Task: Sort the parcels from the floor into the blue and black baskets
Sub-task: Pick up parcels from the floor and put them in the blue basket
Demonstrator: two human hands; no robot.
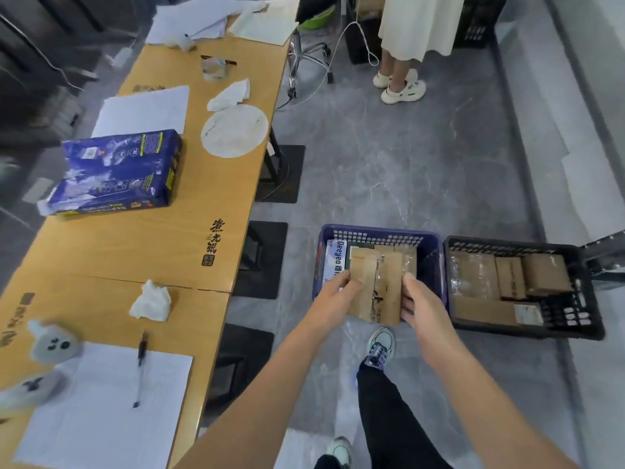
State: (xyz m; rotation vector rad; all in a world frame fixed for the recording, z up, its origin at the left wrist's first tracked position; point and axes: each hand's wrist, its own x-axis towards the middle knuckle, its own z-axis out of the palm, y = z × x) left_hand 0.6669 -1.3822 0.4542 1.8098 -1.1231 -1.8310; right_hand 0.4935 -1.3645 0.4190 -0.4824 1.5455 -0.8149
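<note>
**A:** You hold a flat brown cardboard parcel between both hands, over the near side of the blue plastic basket on the grey marbled floor.

**B:** Your left hand pinches its left edge, thumb on top. Your right hand grips the right edge, fingers curled round it.

**A:** The parcel's near end sticks out past the basket's front rim toward you. Whether its far end rests on what lies inside, I cannot tell.

**B:** Beside it in the basket you see a white box with blue lettering against the left wall, and more brown cardboard behind.

**A:** Just to your right, close beside the blue one, sits the black plastic basket. Several brown cardboard boxes lie flat in it, and the nearest one bears a white label.

**B:** On your left runs the long wooden table. It carries a blue wrapped pack, a crumpled white tissue, and a dark pen lying on a white sheet of paper.

**A:** Your pale sneaker stands on the floor just this side of the parcel.

**B:** Well beyond the baskets, another person in a cream skirt and white clogs stands on the same floor.
</note>
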